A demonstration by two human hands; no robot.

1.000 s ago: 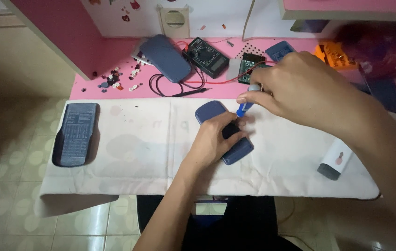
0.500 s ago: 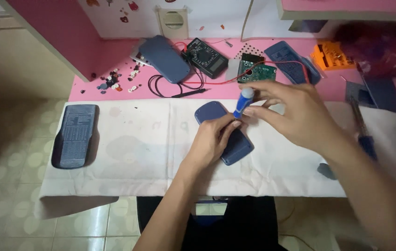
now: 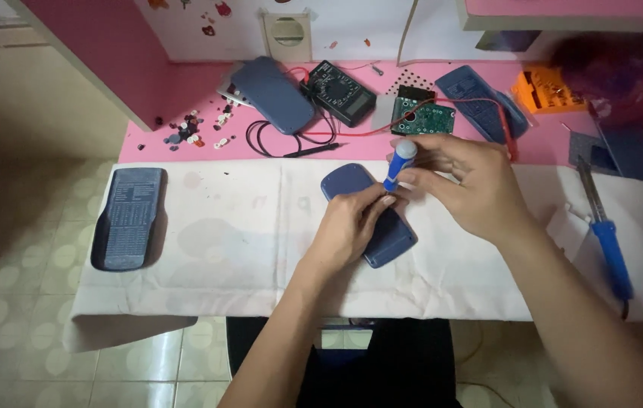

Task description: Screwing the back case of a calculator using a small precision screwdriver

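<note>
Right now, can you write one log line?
left hand: on blue case | right hand: holds screwdriver upright on case

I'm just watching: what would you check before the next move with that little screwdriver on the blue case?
1. Left hand rests on the blue case, steadying it: ok.
2. Right hand grips the screwdriver, which is near upright: ok.
3. Tip seated in a screw: cannot tell, fingers hide it.
4. Case lies flat on the white cloth: ok.
5. Soldering iron lies apart from both hands, at the right: ok; whether it is hot, cannot tell.
6. Small loose parts lie scattered on the pink desk, not in a tray: not ok.
</note>
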